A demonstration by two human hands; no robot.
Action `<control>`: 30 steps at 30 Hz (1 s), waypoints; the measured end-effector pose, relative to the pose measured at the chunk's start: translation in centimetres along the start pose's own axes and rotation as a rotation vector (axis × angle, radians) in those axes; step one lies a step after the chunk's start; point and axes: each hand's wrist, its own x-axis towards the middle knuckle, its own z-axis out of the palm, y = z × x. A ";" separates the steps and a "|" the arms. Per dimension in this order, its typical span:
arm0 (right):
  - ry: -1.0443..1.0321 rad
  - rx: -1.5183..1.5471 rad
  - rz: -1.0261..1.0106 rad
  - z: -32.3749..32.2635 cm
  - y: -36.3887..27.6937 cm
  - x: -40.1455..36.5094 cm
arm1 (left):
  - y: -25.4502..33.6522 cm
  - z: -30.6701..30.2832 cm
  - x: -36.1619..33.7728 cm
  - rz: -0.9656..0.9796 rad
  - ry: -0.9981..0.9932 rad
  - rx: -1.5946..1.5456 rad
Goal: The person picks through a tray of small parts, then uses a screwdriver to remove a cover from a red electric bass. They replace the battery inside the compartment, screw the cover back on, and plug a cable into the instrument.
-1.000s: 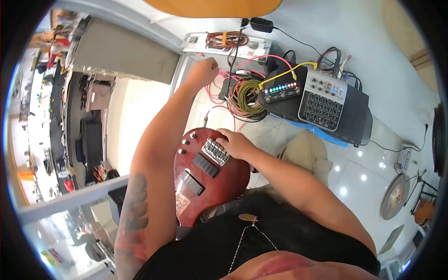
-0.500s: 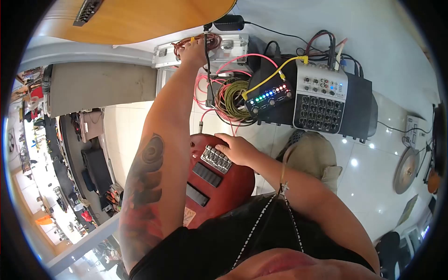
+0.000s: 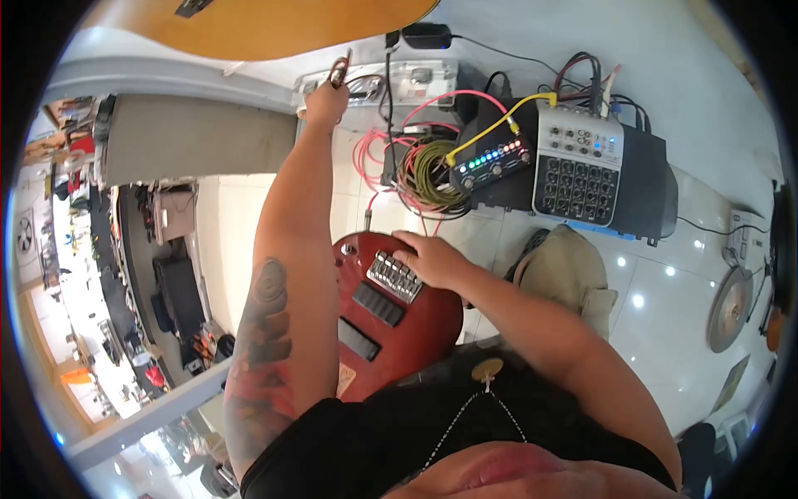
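Observation:
My left hand (image 3: 327,104) is stretched far forward over a silver case (image 3: 436,77). Its fingers are closed around a coil of reddish-brown cable (image 3: 338,71), mostly seen edge-on. A red electric guitar (image 3: 432,320) lies across my lap, with a metal bridge (image 3: 395,276) and black pickups. My right hand (image 3: 436,262) rests on the guitar body beside the bridge, fingers laid out and thumb near the saddles. A cable plug (image 3: 368,219) sits at the guitar's edge. My left forearm hides part of the guitar.
A small mixer (image 3: 575,170) stands at the right of a pedal unit (image 3: 490,164) with lit lights. Coiled green cable (image 3: 432,179) and pink cable (image 3: 363,154) lie near it. An acoustic guitar (image 3: 307,29) hangs over the top. A cymbal (image 3: 731,308) is at far right.
My left hand has lifted the brown cable coil off the case top and moved it left. My right hand stays on the guitar. The whole view has shifted slightly.

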 end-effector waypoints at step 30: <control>-0.004 -0.208 -0.315 3.1 -0.7 -1.4 | -15.5 -45.9 -66.2 -0.180 1.113 -1.061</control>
